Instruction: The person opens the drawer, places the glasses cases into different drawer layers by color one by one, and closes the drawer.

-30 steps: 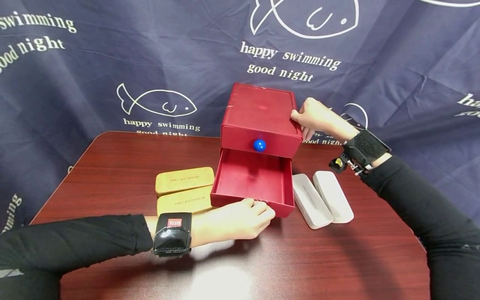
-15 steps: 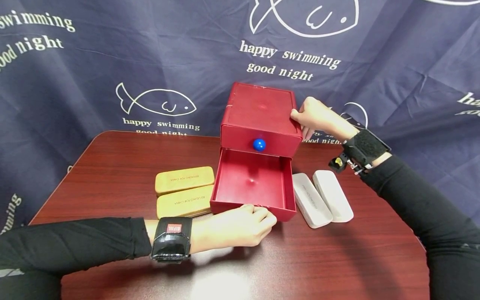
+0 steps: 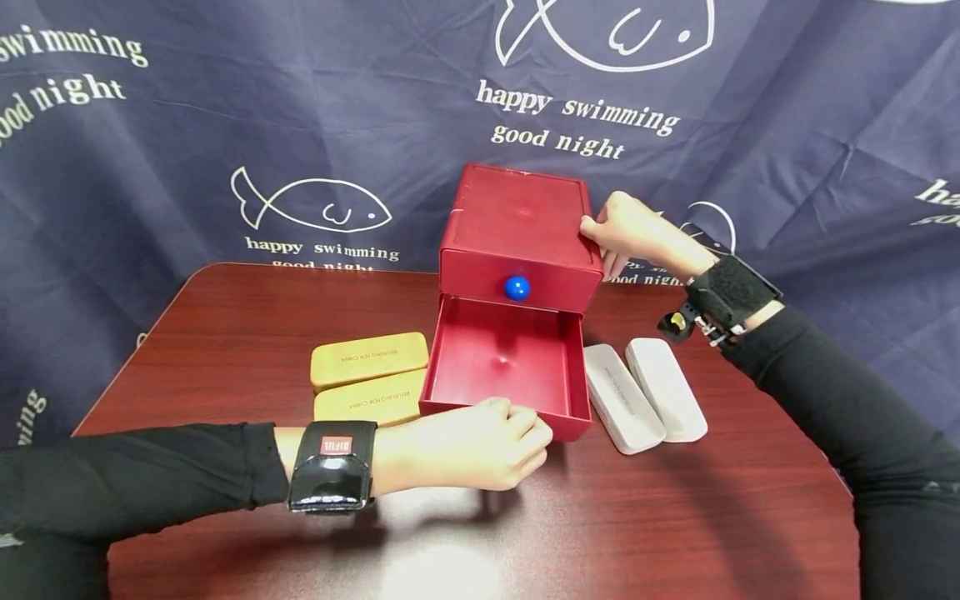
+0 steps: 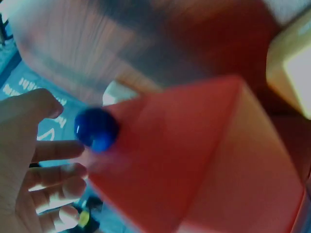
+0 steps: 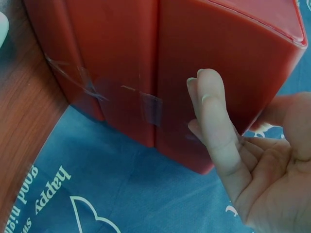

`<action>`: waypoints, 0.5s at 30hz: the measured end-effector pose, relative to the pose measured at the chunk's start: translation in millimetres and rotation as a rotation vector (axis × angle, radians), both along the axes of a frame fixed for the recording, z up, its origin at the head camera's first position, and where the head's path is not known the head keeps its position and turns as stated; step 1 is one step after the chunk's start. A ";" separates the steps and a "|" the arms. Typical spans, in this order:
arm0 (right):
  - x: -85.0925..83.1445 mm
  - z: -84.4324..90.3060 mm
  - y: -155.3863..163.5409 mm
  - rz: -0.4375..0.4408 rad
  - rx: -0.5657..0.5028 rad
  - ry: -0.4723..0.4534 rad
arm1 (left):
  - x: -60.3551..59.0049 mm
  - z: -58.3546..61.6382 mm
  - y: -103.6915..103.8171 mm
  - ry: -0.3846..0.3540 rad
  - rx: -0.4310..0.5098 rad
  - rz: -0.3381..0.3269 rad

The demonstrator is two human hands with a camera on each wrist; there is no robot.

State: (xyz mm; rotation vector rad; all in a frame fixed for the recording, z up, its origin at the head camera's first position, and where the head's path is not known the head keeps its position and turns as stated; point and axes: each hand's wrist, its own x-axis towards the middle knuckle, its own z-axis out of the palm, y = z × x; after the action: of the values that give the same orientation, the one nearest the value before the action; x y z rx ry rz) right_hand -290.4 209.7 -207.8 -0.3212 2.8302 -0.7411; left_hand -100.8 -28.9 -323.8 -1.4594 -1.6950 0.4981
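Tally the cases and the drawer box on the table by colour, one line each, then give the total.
Tan cases: 2
White cases: 2
Red drawer box: 1
Total: 5

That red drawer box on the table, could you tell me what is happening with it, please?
A person is working a red two-drawer box on a wooden table. The left hand grips the front of the bottom drawer, which is pulled out and empty. The right hand steadies the box's top right edge. The top drawer, with a blue knob, is closed. Two tan cases lie left of the box, two white cases right.
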 end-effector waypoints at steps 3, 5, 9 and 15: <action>0.2 0.0 0.6 -0.002 -0.008 -0.001 | -1.0 14.6 -0.4 -0.001 0.024 -0.002; 0.7 -0.5 1.4 0.000 -0.018 -0.001 | -2.0 23.7 -0.9 0.008 0.023 0.005; 1.3 -2.6 4.4 0.011 -0.037 0.009 | -6.1 38.8 -2.1 -0.003 0.025 0.016; 6.4 -8.8 11.4 0.006 -0.143 -0.005 | -19.8 62.4 -8.5 0.002 0.039 0.078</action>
State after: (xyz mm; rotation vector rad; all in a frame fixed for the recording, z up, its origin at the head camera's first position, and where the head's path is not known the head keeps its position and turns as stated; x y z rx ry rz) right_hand -284.0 221.1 -216.7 -0.3491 2.7763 -0.9432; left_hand -120.5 -37.4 -261.5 -1.3691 -1.7554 0.5054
